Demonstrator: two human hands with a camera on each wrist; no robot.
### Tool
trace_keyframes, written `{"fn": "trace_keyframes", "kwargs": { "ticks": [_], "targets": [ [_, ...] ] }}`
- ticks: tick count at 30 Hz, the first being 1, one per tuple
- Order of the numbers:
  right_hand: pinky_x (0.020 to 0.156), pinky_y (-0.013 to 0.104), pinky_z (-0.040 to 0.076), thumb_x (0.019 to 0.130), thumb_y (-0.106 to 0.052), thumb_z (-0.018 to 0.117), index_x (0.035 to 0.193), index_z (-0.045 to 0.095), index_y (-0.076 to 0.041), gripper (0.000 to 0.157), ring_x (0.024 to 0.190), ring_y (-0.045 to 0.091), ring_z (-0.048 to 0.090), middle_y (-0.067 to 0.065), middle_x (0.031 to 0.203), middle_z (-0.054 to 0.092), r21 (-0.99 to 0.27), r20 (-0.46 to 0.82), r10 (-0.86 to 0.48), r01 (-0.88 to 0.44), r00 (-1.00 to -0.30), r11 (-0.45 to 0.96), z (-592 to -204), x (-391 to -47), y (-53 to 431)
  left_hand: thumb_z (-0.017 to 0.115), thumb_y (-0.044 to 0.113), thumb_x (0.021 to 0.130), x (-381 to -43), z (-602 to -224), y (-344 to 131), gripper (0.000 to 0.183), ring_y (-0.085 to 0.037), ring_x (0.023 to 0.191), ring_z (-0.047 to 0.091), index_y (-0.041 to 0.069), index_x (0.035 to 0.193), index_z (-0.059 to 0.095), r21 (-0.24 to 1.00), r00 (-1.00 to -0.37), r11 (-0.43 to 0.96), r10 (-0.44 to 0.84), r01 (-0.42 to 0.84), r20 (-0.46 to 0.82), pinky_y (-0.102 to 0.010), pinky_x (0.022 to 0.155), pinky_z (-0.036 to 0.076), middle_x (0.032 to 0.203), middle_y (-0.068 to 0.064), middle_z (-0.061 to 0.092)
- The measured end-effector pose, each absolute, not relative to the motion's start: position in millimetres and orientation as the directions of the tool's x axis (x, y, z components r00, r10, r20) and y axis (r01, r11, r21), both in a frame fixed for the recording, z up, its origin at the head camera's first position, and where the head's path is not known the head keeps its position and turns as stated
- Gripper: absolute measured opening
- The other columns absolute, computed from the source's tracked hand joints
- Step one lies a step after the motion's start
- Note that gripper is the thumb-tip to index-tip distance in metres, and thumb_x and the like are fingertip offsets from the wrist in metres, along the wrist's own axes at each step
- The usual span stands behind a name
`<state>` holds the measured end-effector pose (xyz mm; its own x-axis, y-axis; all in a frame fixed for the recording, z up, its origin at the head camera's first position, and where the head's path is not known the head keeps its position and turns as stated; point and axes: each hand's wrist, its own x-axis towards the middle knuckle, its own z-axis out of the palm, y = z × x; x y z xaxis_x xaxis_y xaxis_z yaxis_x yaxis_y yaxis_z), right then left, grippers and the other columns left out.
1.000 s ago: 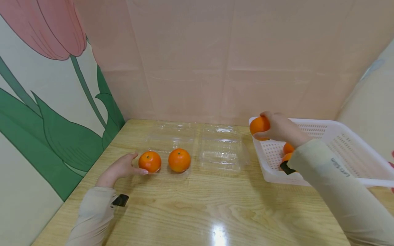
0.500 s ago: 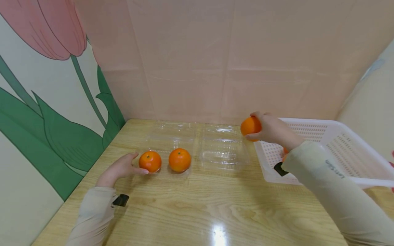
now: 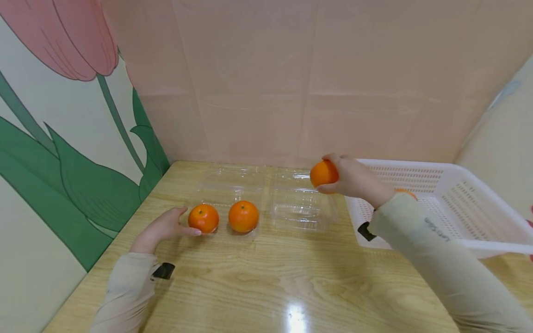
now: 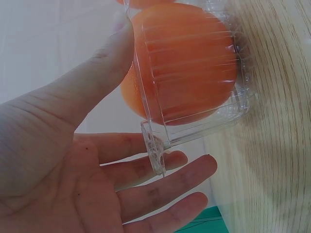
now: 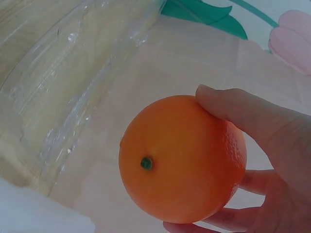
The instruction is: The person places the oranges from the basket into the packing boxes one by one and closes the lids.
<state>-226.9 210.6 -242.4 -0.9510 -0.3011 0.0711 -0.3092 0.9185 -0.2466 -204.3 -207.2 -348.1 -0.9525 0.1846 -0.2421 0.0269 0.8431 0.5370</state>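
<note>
In the head view, my right hand [image 3: 356,180] grips an orange [image 3: 324,174] in the air above the back of the right-hand clear plastic clamshell box [image 3: 301,210]. Its fingers and thumb wrap the fruit; the green stem end [image 5: 146,163] shows in the right wrist view. Two oranges [image 3: 243,216] sit side by side in the left-hand clear clamshell box [image 4: 194,133], whose lid [image 3: 233,177] lies back. Against that box's left end rests my left hand [image 3: 163,230], its thumb [image 4: 109,58] along the rim and its fingers [image 4: 167,189] extended by the corner.
A white perforated plastic basket [image 3: 458,208] stands at the right; part of an orange [image 3: 405,192] shows inside it behind my right sleeve [image 3: 424,240]. The wooden table [image 3: 250,286] meets a pinkish covered wall [image 3: 250,92] at the back. A flower-printed panel [image 3: 54,162] borders the left.
My right hand has carried the orange leftward from over the basket to above the right-hand box. My left hand and the two boxed oranges stay in place.
</note>
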Motion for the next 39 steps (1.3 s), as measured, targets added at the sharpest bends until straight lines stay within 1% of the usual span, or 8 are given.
{"fn": "trace_keyframes", "kwargs": {
  "ticks": [10,17,20,24,29,31,35,39],
  "targets": [
    [0.087,0.050,0.048,0.078,-0.036,0.073,0.140,0.034,-0.004,0.080,0.102,0.035,0.057,0.022,0.125,0.053,-0.306,0.053,-0.317,-0.318,-0.947,0.897,-253.9,-230.4,186.8,0.072,0.042,0.078,-203.5,-348.0,-207.0,0.095,-0.050,0.131,0.031,-0.014,0.140,0.026,0.539,-0.954,0.842,0.186,0.031,-0.236,-0.061,0.106,0.030,0.144,-0.036,0.028],
    [0.088,0.048,0.051,0.076,-0.033,0.075,0.137,0.039,0.000,0.079,0.105,0.036,0.055,0.024,0.125,0.053,-0.316,0.125,-0.370,-0.390,-0.921,0.865,-264.2,-236.2,167.5,0.072,0.042,0.079,-203.7,-347.6,-206.5,0.095,-0.050,0.131,0.030,-0.014,0.140,0.026,0.537,-0.953,0.843,0.183,0.025,-0.243,-0.061,0.107,0.029,0.144,-0.036,0.027],
    [0.090,0.047,0.050,0.076,-0.033,0.075,0.138,0.038,0.000,0.079,0.105,0.036,0.055,0.025,0.126,0.053,-0.324,0.133,-0.383,-0.405,-0.914,0.855,-266.7,-237.6,159.7,0.072,0.042,0.078,-203.8,-347.6,-206.5,0.095,-0.051,0.132,0.030,-0.014,0.140,0.025,0.537,-0.952,0.843,0.183,0.024,-0.246,-0.061,0.107,0.029,0.144,-0.036,0.027],
    [0.089,0.046,0.051,0.077,-0.036,0.074,0.141,0.035,-0.003,0.082,0.103,0.035,0.058,0.023,0.126,0.054,-0.344,0.111,-0.379,-0.393,-0.919,0.853,-269.4,-239.9,150.0,0.072,0.042,0.078,-204.1,-348.0,-206.6,0.096,-0.051,0.131,0.030,-0.014,0.140,0.025,0.536,-0.952,0.844,0.184,0.025,-0.244,-0.061,0.106,0.030,0.144,-0.036,0.027],
    [0.088,0.047,0.051,0.077,-0.039,0.074,0.141,0.035,-0.007,0.082,0.105,0.034,0.059,0.021,0.130,0.051,-0.346,0.109,-0.380,-0.394,-0.918,0.852,-275.6,-245.4,137.1,0.072,0.043,0.078,-203.5,-347.7,-207.0,0.096,-0.051,0.131,0.030,-0.014,0.140,0.026,0.537,-0.954,0.843,0.185,0.031,-0.235,-0.061,0.106,0.030,0.144,-0.036,0.028],
    [0.090,0.047,0.050,0.077,-0.039,0.074,0.141,0.036,-0.006,0.081,0.108,0.035,0.057,0.022,0.133,0.049,-0.356,0.115,-0.389,-0.403,-0.914,0.843,-277.9,-247.9,131.3,0.072,0.043,0.078,-203.3,-347.7,-207.3,0.095,-0.051,0.131,0.031,-0.014,0.140,0.026,0.538,-0.955,0.842,0.186,0.034,-0.232,-0.061,0.106,0.030,0.144,-0.036,0.028],
    [0.092,0.045,0.050,0.077,-0.039,0.074,0.141,0.036,-0.006,0.081,0.108,0.033,0.056,0.019,0.132,0.049,-0.392,0.107,-0.391,-0.401,-0.914,0.828,-282.9,-252.2,119.9,0.072,0.043,0.078,-203.0,-348.3,-207.9,0.095,-0.051,0.131,0.031,-0.014,0.139,0.027,0.537,-0.955,0.843,0.187,0.036,-0.229,-0.061,0.106,0.031,0.143,-0.036,0.029],
    [0.093,0.045,0.049,0.078,-0.038,0.074,0.141,0.036,-0.006,0.080,0.110,0.034,0.055,0.022,0.133,0.048,-0.411,0.111,-0.387,-0.397,-0.915,0.821,-286.9,-255.6,108.7,0.072,0.043,0.078,-202.9,-348.8,-207.3,0.095,-0.050,0.131,0.031,-0.014,0.139,0.027,0.540,-0.955,0.841,0.183,0.029,-0.233,-0.060,0.106,0.031,0.144,-0.036,0.029]
  ]
}}
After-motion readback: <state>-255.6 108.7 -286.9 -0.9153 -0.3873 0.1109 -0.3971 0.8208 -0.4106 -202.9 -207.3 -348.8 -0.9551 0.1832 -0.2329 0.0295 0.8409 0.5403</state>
